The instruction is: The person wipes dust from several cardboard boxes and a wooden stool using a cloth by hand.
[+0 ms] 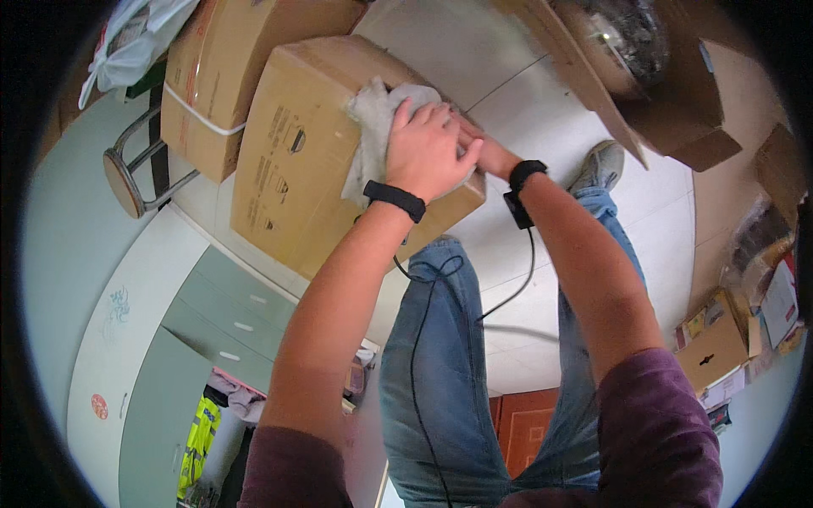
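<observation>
A grey-white cloth (371, 133) lies over the near end of a large closed cardboard box (298, 159) with printed drawings on its side. My left hand (429, 149) rests on the cloth with its fingers spread a little. Beyond it, my right hand (473, 140) is at the box's edge, partly covered by my left hand, so what its fingers do is hidden. Both wrists wear black bands, and thin black cables hang from them over my jeans.
A second cardboard box (203, 95) with a white strap stands at the left beside a metal-framed stool (124, 184). An opened cardboard box (673, 120) is at the upper right. Green cabinet drawers (235, 311) are at lower left, my shoe (600, 166) on the tiled floor.
</observation>
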Demonstrator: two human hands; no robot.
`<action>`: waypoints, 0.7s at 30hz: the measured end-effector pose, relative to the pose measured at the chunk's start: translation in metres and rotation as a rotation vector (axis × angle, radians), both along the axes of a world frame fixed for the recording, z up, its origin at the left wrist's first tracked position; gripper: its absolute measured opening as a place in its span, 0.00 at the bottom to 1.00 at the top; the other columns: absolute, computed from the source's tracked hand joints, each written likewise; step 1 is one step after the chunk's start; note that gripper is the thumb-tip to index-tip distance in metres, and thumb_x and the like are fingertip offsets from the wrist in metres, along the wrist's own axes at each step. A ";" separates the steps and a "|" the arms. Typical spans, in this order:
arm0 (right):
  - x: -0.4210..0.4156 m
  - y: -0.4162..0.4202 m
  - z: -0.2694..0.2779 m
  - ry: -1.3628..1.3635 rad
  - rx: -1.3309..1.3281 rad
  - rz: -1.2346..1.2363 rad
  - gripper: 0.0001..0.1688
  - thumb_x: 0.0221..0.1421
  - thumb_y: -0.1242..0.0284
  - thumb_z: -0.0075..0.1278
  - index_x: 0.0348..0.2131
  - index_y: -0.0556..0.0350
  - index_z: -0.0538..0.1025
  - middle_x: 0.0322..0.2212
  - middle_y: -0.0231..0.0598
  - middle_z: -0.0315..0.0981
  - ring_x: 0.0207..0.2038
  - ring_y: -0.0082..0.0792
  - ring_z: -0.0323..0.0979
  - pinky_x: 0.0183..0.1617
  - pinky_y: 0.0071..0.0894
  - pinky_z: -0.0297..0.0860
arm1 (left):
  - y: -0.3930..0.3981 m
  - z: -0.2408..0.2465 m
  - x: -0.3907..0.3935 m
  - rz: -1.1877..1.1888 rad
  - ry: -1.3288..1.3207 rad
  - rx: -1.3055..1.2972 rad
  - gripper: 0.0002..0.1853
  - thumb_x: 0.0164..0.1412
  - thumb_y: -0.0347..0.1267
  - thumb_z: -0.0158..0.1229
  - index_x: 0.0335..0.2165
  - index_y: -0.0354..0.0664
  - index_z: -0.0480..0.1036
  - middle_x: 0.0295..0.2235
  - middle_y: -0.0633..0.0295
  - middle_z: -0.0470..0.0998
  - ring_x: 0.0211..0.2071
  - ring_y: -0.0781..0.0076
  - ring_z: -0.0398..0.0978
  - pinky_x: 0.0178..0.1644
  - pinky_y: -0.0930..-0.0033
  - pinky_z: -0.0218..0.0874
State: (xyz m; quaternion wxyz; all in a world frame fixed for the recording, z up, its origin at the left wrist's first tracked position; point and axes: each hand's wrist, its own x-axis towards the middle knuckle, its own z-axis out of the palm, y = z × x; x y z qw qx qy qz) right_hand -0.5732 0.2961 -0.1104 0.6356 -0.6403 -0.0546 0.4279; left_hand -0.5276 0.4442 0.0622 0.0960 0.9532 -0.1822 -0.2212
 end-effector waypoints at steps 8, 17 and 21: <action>0.034 -0.014 0.105 -0.098 -0.467 0.579 0.38 0.72 0.48 0.24 0.55 0.59 0.73 0.58 0.57 0.67 0.64 0.55 0.61 0.71 0.56 0.50 | 0.051 0.033 -0.018 -0.189 -0.009 -0.121 0.28 0.62 0.46 0.57 0.52 0.36 0.72 0.56 0.49 0.72 0.61 0.52 0.65 0.69 0.47 0.45; -0.003 -0.052 0.038 0.387 -0.247 0.150 0.42 0.73 0.46 0.25 0.50 0.64 0.77 0.48 0.60 0.76 0.53 0.54 0.72 0.60 0.42 0.64 | -0.041 -0.070 0.032 -0.494 1.003 0.480 0.42 0.68 0.56 0.35 0.68 0.38 0.53 0.71 0.52 0.50 0.72 0.57 0.47 0.74 0.54 0.37; -0.008 -0.045 0.022 0.507 -0.247 0.073 0.48 0.69 0.40 0.27 0.56 0.68 0.72 0.55 0.61 0.71 0.58 0.53 0.67 0.63 0.42 0.62 | -0.034 -0.079 0.062 -0.604 1.100 0.419 0.53 0.64 0.68 0.32 0.70 0.38 0.44 0.72 0.49 0.41 0.73 0.54 0.40 0.75 0.53 0.31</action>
